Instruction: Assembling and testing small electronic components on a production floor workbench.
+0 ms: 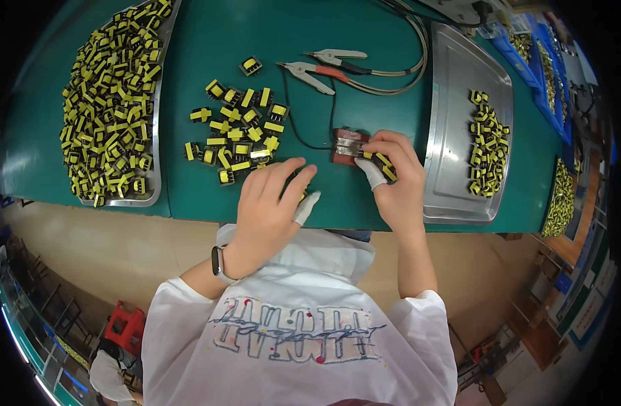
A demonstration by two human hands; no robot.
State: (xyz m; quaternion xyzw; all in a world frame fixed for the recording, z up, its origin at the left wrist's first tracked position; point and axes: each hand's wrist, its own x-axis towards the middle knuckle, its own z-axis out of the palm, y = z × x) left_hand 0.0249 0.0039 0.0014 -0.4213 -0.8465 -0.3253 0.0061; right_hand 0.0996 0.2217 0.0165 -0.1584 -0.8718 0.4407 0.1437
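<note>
My right hand (pixel 400 186), white cot on its thumb, pinches small yellow-and-black transformers (pixel 389 169) against a reddish-brown block with metal plates (pixel 347 146). Part of them is hidden by the fingers. My left hand (pixel 266 206), also with a white thumb cot, is curled over the table's near edge. Between its thumb and fingers shows a bit of a yellow transformer (pixel 304 195), mostly covered. Beyond that hand lies a loose group of the same transformers (pixel 241 132). Thin dark wires run from the block toward a red-handled clip (pixel 309 72).
A metal tray heaped with transformers (pixel 114 101) stands at left. Another metal tray (pixel 453 135) at right holds a smaller pile (pixel 488 149). A black-handled clip (pixel 337 55) and looped cables (pixel 419 61) lie at the back. Blue bins (pixel 551 74) stand far right.
</note>
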